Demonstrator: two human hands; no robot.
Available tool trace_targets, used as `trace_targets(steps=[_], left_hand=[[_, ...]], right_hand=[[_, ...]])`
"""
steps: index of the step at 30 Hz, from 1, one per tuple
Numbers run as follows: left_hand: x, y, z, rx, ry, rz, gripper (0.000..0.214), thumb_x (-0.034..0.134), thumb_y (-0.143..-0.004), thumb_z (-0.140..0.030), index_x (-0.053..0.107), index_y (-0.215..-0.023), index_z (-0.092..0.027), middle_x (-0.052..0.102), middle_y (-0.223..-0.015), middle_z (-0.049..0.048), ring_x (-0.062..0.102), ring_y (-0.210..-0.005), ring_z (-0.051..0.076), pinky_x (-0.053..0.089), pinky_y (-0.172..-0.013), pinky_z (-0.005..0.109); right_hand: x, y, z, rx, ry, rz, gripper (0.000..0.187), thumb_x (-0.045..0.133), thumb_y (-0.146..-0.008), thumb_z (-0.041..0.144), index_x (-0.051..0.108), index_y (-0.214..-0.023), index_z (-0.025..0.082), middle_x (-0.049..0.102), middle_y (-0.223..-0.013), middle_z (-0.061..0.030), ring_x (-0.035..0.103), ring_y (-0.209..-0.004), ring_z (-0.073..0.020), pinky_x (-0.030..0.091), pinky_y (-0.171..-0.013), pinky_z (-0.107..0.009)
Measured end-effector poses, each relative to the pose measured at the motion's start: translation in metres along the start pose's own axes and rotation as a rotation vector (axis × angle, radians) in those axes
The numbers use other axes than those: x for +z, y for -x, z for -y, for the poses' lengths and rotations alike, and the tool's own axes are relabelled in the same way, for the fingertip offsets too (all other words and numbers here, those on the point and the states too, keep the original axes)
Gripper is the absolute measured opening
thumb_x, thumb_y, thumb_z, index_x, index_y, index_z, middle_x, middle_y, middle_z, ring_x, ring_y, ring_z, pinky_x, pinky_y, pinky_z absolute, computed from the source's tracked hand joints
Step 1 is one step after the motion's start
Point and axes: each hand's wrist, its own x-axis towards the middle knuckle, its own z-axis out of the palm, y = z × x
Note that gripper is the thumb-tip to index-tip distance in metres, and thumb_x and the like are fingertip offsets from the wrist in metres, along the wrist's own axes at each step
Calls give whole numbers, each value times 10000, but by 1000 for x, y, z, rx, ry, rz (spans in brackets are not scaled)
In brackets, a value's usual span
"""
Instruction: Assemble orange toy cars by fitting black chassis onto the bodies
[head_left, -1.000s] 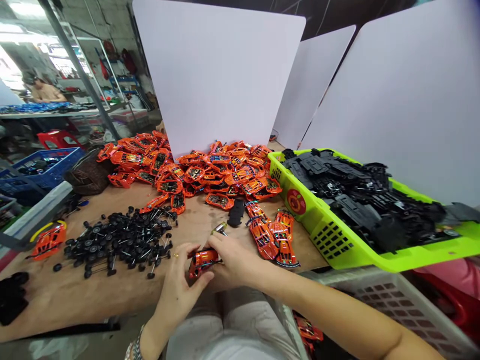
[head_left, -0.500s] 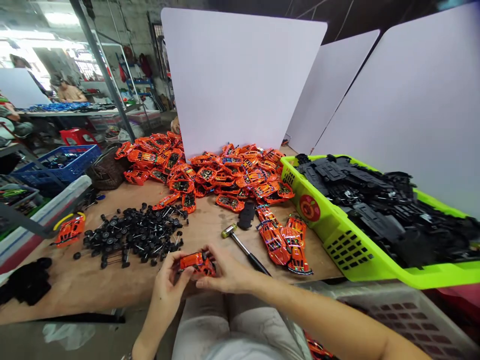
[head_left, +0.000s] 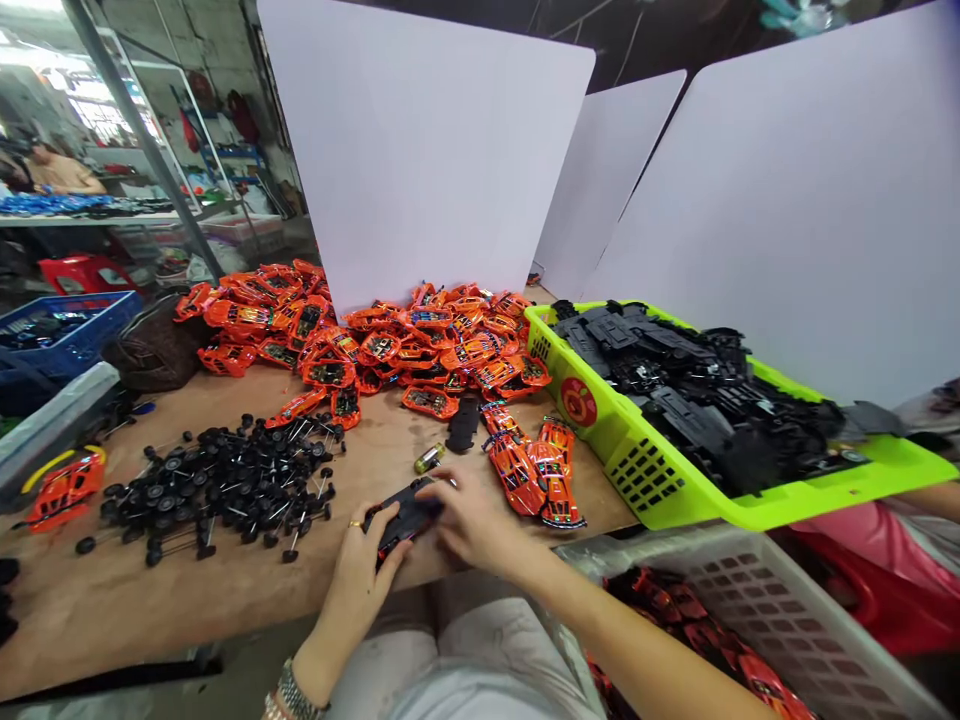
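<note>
My left hand and my right hand together hold a toy car with its black chassis facing up, so its orange body is mostly hidden. A small mallet head lies just beyond my right hand, and its handle is out of sight. A black chassis rests further up the wooden table. Several orange car bodies form a heap at the back. Wheels on axles are spread to my left, and several orange toy cars lie to my right.
A lime-green basket of black chassis stands at right. Below it, a white crate holds orange cars. White boards rise behind the table. A blue crate and a brown bag sit at left; a person works beyond.
The held car now shows its black underside instead of its orange body. The mallet handle, visible half a second ago, is now hidden. The view has swung, shifting the whole scene left.
</note>
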Motion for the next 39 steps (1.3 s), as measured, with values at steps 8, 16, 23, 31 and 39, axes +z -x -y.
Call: trace_targets(steps=[8, 16, 23, 31, 39], left_hand=[[4, -7, 11, 179, -242, -56, 367, 550, -916, -379, 618, -1231, -203, 580, -1217, 154, 640, -1056, 288, 551, -875, 461], [12, -12, 9, 222, -277, -108, 332, 572, -903, -367, 628, -1165, -171, 581, -1196, 171, 651, -991, 286, 565, -829, 441], [10, -16, 1, 218, -211, -108, 251, 558, -913, -325, 625, -1100, -171, 451, -1345, 176, 579, -1182, 313, 542, -933, 464], [13, -14, 6, 222, -187, -129, 276, 566, -913, -349, 633, -1130, -192, 479, -1294, 152, 592, -1155, 302, 556, -917, 462], [17, -14, 15, 261, -226, -138, 299, 556, -918, -345, 617, -1173, -202, 517, -1260, 160, 625, -1073, 293, 573, -843, 441]], right_hand=[[2, 9, -19, 389, 279, 36, 570, 387, -846, -31, 477, -1388, 122, 570, -1163, -188, 592, -1041, -279, 498, -921, -416], [-19, 26, -5, 197, -221, -47, 487, 421, -957, 156, 475, -1436, 222, 680, -1160, -93, 647, -1022, -207, 511, -916, -340], [-26, 20, 6, 225, -205, -29, 491, 421, -964, 198, 479, -1452, 213, 720, -912, -48, 652, -772, -173, 525, -782, -290], [-16, 28, 9, 271, -182, 29, 475, 427, -966, 244, 508, -1433, 214, 625, -639, 0, 532, -544, -147, 480, -587, -233], [-14, 49, -2, 340, -168, -119, 486, 403, -972, 271, 500, -1438, 170, 738, -939, -104, 689, -789, -221, 553, -800, -342]])
